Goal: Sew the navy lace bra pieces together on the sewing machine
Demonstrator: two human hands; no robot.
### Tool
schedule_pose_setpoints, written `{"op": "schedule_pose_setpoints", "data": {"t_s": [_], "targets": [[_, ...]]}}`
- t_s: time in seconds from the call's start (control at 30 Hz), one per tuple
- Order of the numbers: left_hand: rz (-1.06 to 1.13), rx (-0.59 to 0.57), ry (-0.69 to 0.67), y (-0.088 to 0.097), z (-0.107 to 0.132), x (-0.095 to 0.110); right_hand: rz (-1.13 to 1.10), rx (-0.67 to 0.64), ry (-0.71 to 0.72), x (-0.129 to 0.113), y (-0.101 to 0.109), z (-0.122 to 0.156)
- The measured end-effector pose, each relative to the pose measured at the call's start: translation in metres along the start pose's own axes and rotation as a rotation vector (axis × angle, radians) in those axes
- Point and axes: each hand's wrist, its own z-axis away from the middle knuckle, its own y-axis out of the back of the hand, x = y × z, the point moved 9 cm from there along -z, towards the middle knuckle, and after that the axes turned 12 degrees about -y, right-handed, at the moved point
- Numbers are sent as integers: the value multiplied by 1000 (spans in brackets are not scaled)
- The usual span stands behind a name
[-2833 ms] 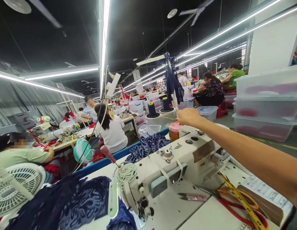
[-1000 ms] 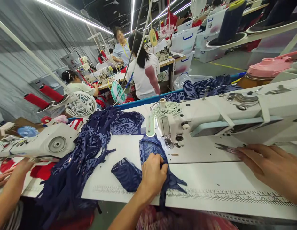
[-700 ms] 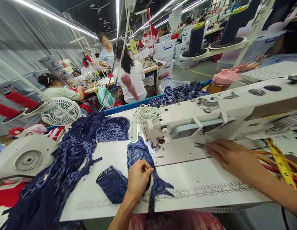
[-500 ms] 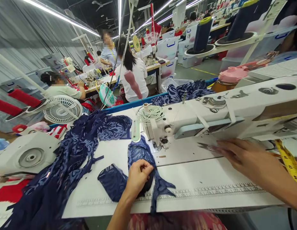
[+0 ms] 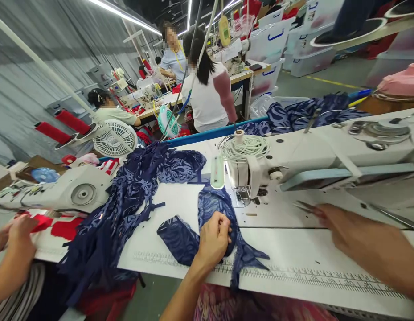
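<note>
My left hand is closed on a navy patterned fabric piece that runs from the table edge up under the presser foot of the white sewing machine. My right hand lies on the white table to the right of the needle, fingers closed on small thread snips whose tips point left. The hand is blurred by motion. A coil of white cord sits on the machine's head.
A heap of the same navy fabric covers the table's left side. A co-worker's hands handle red cloth at the neighbouring machine. A white fan, red thread cones and seated workers lie beyond.
The view has swung left and closer. My left hand keeps its grip on the fabric. My right hand with the snips has drawn slightly right along the table.
</note>
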Motion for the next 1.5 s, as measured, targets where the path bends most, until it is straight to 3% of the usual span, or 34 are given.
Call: {"op": "schedule_pose_setpoints", "data": {"t_s": [0.07, 0.13, 0.23, 0.33, 0.53, 0.8, 0.9, 1.03, 1.23, 1.37, 1.5], "targets": [[-42, 20, -18, 1, 1, 3, -150, -143, 118, -47, -6, 11], [-77, 34, -32, 1, 2, 5, -168, -183, 248, -93, -5, 21], [-88, 39, -45, 1, 4, 7, -80, -51, 391, -141, 2, 27], [-90, 41, -57, 1, 4, 8, -25, 17, 434, -159, -3, 26], [-70, 34, -180, 3, 2, 23, 8, -14, 399, -158, -17, 18], [46, -9, -241, 28, 11, 50, 65, 40, 402, -124, -2, 14], [123, -24, -213, 24, 12, 49, 3, 87, 379, -117, 8, 16], [211, -21, -175, 17, 12, 44, -49, 86, 440, -129, 16, 27], [246, -38, -165, 11, 11, 45, -63, 44, 469, -151, 2, 34], [245, -114, -274, 9, 17, 58, 25, 87, 432, -148, -9, 25], [362, -237, -299, 20, 28, 58, 135, 145, 319, -118, -6, 9]]}}
